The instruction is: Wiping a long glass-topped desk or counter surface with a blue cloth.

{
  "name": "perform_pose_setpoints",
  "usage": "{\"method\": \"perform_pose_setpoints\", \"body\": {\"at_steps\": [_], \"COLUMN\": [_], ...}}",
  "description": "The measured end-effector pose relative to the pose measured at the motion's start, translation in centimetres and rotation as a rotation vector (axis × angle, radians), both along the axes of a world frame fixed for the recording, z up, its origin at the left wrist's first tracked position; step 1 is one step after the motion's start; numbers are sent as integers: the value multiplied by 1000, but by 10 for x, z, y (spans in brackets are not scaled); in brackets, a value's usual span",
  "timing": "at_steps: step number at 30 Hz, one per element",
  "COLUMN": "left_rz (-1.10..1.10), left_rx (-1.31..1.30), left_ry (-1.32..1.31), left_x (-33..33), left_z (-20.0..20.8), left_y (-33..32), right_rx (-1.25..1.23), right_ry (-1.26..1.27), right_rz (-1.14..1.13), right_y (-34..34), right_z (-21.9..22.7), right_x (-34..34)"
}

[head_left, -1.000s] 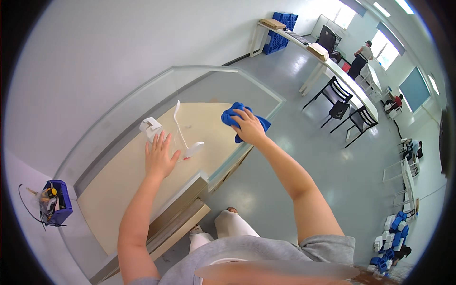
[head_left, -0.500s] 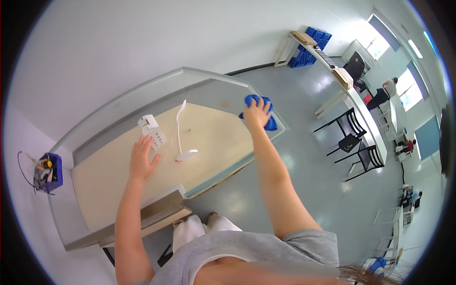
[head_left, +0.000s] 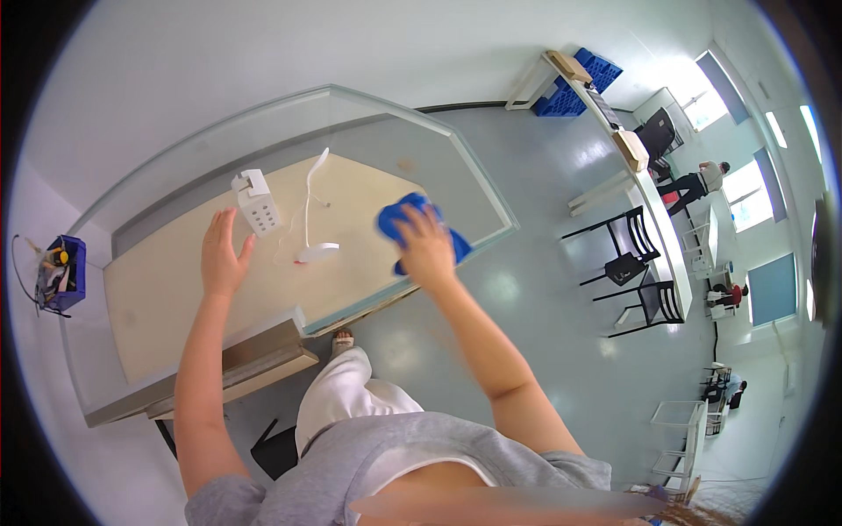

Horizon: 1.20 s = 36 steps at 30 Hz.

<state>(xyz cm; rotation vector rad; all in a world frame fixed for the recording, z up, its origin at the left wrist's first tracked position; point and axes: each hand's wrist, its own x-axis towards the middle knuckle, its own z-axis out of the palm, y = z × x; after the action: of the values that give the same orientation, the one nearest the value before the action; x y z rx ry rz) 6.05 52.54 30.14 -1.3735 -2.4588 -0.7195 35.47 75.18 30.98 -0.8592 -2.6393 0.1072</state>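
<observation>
A glass-topped table (head_left: 360,307) with a cream-coloured panel (head_left: 175,307) stretches out before me. My right hand (head_left: 425,245) presses a bunched blue cloth (head_left: 395,223) on the glass near its right side. My left hand (head_left: 226,254) has its fingers stretched out and holds nothing. Its fingertips are close to a white power strip block (head_left: 259,210) with rows of dark sockets. Between my hands a slim white desk lamp (head_left: 307,206) stands on its round base (head_left: 320,252). A thin cable lies by it.
On the left, a blue bin (head_left: 66,276) holds tools and cables. Black chairs (head_left: 649,302) stand by a long white table (head_left: 662,228) on the right. Blue crates (head_left: 566,96) are at the back. A person (head_left: 697,184) stands near the windows; others are farther off.
My right hand has moved left and nearer with the cloth, away from the table's right corner. My left hand has come away from the power strip block. My view has shifted.
</observation>
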Motion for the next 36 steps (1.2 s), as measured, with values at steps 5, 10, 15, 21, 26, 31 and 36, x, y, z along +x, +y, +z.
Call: {"method": "perform_pose_setpoints", "body": {"at_steps": [5, 10, 15, 21, 26, 31, 36], "left_rz": [10, 7, 43, 273, 389, 322, 421], "left_rx": [-4, -26, 26, 494, 666, 631, 440], "left_ry": [35, 6, -87, -761, -697, -627, -577], "left_x": [-6, 0, 3, -52, -93, -86, -84], "left_z": [-13, -5, 5, 22, 13, -1, -9], "left_y": [-2, 3, 2, 52, 97, 112, 117], "right_rx": [63, 70, 84, -29, 26, 74, 173], "right_ry": [-55, 2, 21, 10, -53, -44, -98], "right_rz": [-408, -705, -189, 106, -163, -471, -528], "right_y": [100, 136, 63, -11, 44, 131, 161], "right_z": [-15, -24, -11, 22, 7, 1, -8], "right_x": [46, 11, -75, -62, 11, 38, -61]}}
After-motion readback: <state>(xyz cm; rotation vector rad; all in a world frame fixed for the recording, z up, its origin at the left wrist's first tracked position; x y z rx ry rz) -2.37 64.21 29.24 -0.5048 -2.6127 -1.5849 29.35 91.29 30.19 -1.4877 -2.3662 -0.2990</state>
